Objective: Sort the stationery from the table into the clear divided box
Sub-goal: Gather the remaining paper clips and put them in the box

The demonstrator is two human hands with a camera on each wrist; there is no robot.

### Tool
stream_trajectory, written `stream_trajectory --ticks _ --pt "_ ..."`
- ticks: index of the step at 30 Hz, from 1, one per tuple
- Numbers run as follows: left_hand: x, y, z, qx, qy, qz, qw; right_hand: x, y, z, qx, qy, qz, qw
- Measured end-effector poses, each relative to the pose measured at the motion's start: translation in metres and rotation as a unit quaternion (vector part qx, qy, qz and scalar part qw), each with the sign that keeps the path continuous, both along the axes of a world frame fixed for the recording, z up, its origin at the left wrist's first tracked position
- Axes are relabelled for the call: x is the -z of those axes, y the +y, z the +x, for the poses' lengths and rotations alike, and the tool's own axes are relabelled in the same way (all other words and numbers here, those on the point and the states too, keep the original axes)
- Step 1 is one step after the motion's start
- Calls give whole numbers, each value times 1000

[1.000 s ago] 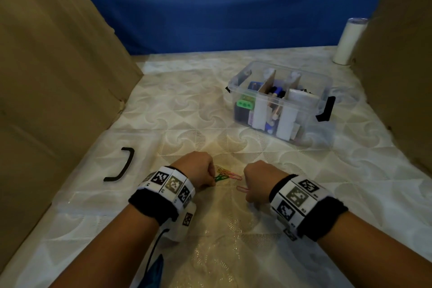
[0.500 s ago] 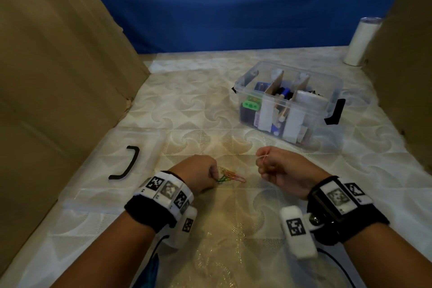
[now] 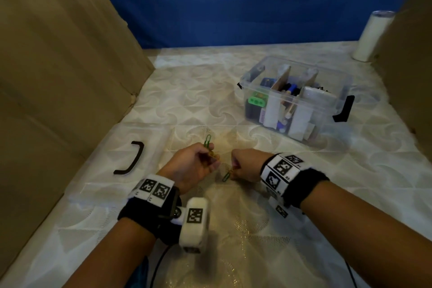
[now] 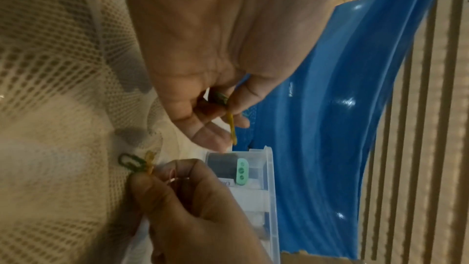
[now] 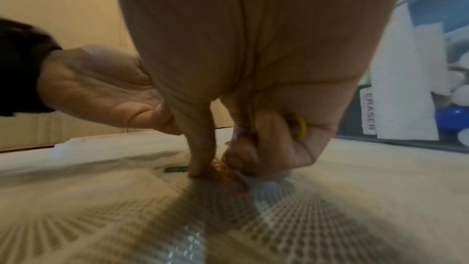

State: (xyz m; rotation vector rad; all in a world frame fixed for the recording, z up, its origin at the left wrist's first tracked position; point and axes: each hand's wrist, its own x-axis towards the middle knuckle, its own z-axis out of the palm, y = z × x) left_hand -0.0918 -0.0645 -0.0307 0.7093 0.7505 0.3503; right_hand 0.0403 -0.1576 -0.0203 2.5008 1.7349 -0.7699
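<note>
- Gathering step: left hand (image 3: 195, 166) pinches green and yellow wire paper clips (image 3: 207, 141); right hand (image 3: 244, 166) pinches more clips (image 3: 228, 174) off the tabletop (image 3: 210, 105).
- Both sit near the clear divided plastic box (image 3: 297, 100), on its near-left side; next, I judge, comes carrying them into a compartment.

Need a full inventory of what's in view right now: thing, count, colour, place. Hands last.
paper clips: several, exact count unclear; green, yellow, pink; held in both hands, some touching the table under the right hand
clear divided box: one, clear with black latches, right of centre on the table, part filled
box lid: one, clear with black handle, flat on the table at left
table: one, cream patterned cover
cardboard panels: two, brown, left and right sides
white cylinder: one, far right corner
blue backdrop: one, behind
left hand: pinches clips, raised
right hand: pinches clips at the table
</note>
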Motion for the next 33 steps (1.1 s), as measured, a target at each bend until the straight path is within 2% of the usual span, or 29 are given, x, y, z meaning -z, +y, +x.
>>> stream_trajectory --ticks 7,8,10,11,12,13,14,15,16,18,20,22,23,25,26,27,28,30,33 --pt "6 1 -4 35 -13 2 999 -4 -7 -4 46 15 2 999" --pt "5 1 -3 49 0 17 999 -5 -11 -1 69 43 8 997" --pt "2 -1 1 90 50 85 991 -6 -19 12 129 174 48 975" --pt "0 -2 3 112 82 138 981 -5 -23 19 174 287 86 938" --pt "-3 -2 5 130 113 195 965 -2 -29 25 225 405 132 877" --pt "-5 -3 7 146 140 250 947 0 -36 28 269 510 168 799" --pt "-7 -3 8 162 159 299 927 1 -42 32 293 583 195 732" --pt "-7 -3 8 177 175 345 905 3 -46 35 299 625 205 692" --pt "-7 -3 8 191 188 386 883 5 -50 36 296 649 208 669" --pt "-5 -5 8 211 221 460 834 7 -53 37 302 660 211 655" --pt "-2 -8 8 238 266 537 764 8 -53 33 314 646 209 663" --pt "1 -11 10 270 320 600 682 10 -51 27 315 591 195 716" --pt "2 -13 11 284 344 620 646 11 -49 24 300 543 183 763" --pt "3 -16 16 298 386 643 590 8 -45 16 225 391 132 883" --pt "2 -17 18 302 402 647 574 6 -43 12 175 302 105 931" --pt "2 -17 21 305 415 647 563 5 -40 9 126 227 81 962" --pt "1 -17 23 308 424 644 557 4 -38 5 87 172 55 980" --pt "1 -15 27 316 430 644 549 5 -33 -5 41 113 13 993" --pt "3 -13 32 335 429 643 539 12 -28 -18 7 44 0 999"
